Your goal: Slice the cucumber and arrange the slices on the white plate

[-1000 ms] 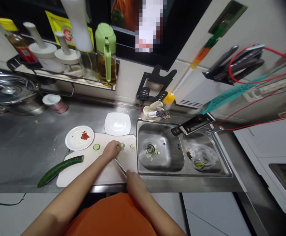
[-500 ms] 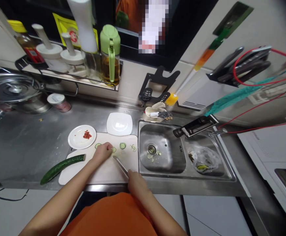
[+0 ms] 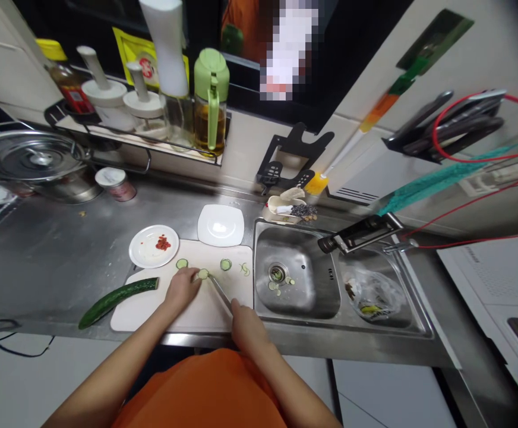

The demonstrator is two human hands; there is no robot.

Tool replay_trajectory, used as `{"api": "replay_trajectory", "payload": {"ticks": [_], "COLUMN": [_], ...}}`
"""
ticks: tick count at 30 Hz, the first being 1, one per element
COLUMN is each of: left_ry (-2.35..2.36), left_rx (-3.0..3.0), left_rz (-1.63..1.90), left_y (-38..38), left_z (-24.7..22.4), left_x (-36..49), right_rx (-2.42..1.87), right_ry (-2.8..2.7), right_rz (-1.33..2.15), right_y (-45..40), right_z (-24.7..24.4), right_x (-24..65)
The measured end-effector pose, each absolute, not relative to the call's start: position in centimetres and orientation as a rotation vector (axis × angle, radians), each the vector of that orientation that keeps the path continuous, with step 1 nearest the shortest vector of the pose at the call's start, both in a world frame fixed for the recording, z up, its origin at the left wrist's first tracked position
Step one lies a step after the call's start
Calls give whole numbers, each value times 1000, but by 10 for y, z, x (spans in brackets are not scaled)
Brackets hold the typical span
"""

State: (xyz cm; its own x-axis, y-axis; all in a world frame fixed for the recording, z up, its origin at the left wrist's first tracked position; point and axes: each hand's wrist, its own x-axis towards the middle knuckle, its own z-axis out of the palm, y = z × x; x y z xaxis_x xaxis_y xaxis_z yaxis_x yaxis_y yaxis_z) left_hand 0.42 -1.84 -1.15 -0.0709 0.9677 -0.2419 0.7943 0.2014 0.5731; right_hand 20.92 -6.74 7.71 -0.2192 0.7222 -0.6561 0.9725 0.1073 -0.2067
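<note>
A cucumber slice (image 3: 203,274) is on the white cutting board (image 3: 152,315), its left edge pinched by the fingers of my left hand (image 3: 182,291). My right hand (image 3: 249,327) is closed round the handle of a knife (image 3: 220,292), and the blade's tip touches the slice or lies right beside it. Behind my left hand is another cucumber slice (image 3: 182,263). Farther right on the board are more cucumber slices (image 3: 226,264) and thin peel strips (image 3: 245,269). A whole-looking cucumber (image 3: 116,299) with one cut end lies across the board's left edge.
Behind the board are a round plate (image 3: 141,260) with red bits and a square white plate (image 3: 220,217). To the right is a steel sink (image 3: 303,303), with cucumber scraps by its drain and a plastic bag (image 3: 384,294) in its second basin. A pot (image 3: 76,187) stands back left.
My left hand has drawn slightly toward me, now at the slice's left edge. The knife tip has come up to the slice. The whole view has shifted a little.
</note>
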Motion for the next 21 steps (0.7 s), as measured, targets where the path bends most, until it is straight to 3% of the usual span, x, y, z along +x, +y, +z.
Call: {"api": "replay_trajectory", "payload": {"ticks": [21], "left_ry": [1915], "left_rx": [1701], "left_rz": [564], "left_y": [-25], "left_z": [-31], "left_x": [4], "right_rx": [1623], "right_ry": [2034], "right_rz": [-824], "right_y": [-59], "right_z": [75], "right_x": [187]}}
